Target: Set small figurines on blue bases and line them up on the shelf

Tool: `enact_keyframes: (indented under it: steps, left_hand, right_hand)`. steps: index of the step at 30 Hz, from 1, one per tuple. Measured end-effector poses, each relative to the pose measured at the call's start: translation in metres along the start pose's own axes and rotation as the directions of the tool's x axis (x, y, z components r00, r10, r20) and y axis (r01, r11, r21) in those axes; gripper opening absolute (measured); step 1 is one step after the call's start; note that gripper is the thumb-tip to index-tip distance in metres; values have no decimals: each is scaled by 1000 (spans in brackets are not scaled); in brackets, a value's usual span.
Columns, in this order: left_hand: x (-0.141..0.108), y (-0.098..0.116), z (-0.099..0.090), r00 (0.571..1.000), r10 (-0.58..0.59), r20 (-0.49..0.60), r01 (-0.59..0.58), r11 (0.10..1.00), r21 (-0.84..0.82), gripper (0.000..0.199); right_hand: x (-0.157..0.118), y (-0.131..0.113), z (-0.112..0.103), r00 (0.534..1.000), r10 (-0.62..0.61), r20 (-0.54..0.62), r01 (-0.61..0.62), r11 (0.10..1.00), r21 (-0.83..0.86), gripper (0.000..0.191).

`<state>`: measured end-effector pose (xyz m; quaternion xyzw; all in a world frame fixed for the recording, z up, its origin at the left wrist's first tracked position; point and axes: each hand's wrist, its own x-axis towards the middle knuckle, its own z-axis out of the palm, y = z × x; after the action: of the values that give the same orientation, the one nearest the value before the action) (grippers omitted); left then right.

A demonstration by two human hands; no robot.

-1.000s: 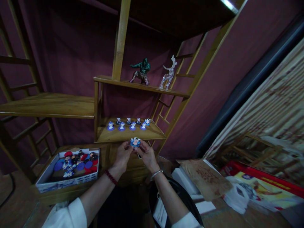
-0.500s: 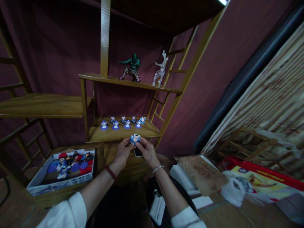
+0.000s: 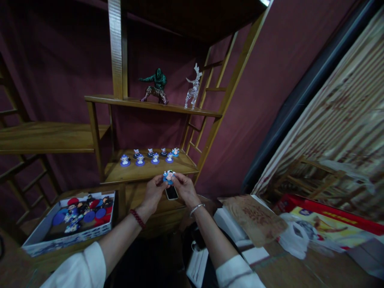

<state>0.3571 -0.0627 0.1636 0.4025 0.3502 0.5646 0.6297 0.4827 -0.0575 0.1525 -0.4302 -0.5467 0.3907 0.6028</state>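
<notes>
A white patterned box (image 3: 73, 239) is seen at the left end of a low cabinet (image 3: 136, 196), its jumbled toys (image 3: 87, 210) overlapping and hard to tell apart. On the small shelf (image 3: 117, 174) above, four purple-based figures (image 3: 140, 160) are lined along the front edge; the three dark-based figures (image 3: 150, 153) behind are partly covered, and a blue-based figure (image 3: 175, 152) is set by the back right corner. Before the shelf's front edge, a blue-based figurine (image 3: 169, 177) is gripped between the fingers of the left hand (image 3: 153, 194) and right hand (image 3: 186, 192), its details blurred. The upper end of a phone (image 3: 172, 194), lying on the low cabinet, is hidden. Both sleeves are cut off by the lower frame. The brown wooden surfaces are backed by a dim maroon wall (image 3: 228, 148), with a striped curtain (image 3: 333, 108) hung at far right.
</notes>
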Motion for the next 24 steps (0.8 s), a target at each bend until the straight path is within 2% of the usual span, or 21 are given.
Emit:
enact_keyframes:
  steps: [3, 11, 16, 24]
  left_hand:
    - [5, -5, 3, 1000, 4, 22, -4, 1000, 2, 27]
    - [23, -10, 11, 1000, 28, 12, -29, 998, 60, 25]
    - [30, -10, 17, 1000, 19, 5, -19, 996, 91, 23]
    - [50, -22, 21, 991, 135, 8, -129, 927, 352, 25]
  right_hand:
    - [2, 3, -6, 1000, 7, 30, -7, 1000, -1, 27]
    - [18, 22, -19, 994, -62, 87, 65, 997, -31, 38]
    - [26, 27, -26, 990, -80, 116, 91, 992, -90, 33]
    - [29, 14, -30, 994, -51, 94, 57, 997, -55, 32]
